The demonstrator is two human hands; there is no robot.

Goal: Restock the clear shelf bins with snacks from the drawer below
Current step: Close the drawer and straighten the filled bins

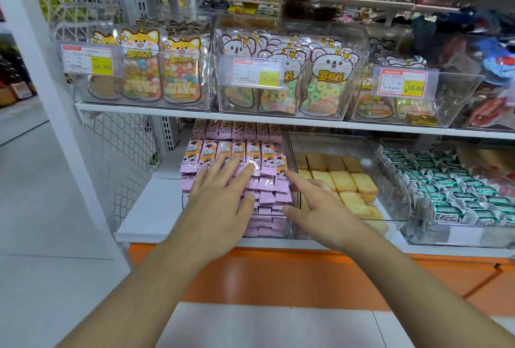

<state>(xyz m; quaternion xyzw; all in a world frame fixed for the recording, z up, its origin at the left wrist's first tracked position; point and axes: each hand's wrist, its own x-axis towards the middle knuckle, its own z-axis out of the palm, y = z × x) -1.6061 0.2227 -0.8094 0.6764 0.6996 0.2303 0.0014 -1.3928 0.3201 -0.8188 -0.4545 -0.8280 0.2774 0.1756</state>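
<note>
Head view: left hand (220, 197) flat, hiding pink snack packs (267, 197).

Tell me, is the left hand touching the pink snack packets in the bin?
Touching. The head view shows the left hand lying flat with straight fingers on top of the pink snack packets.

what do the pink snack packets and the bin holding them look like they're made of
Pink snack packets: thin plastic film by the look, glossy, with light glinting off the wrappers and crimped zigzag ends. Clear bin holding them: rigid see-through plastic, probably acrylic, since the stacked packets show through its walls and the edges catch the light.
</note>
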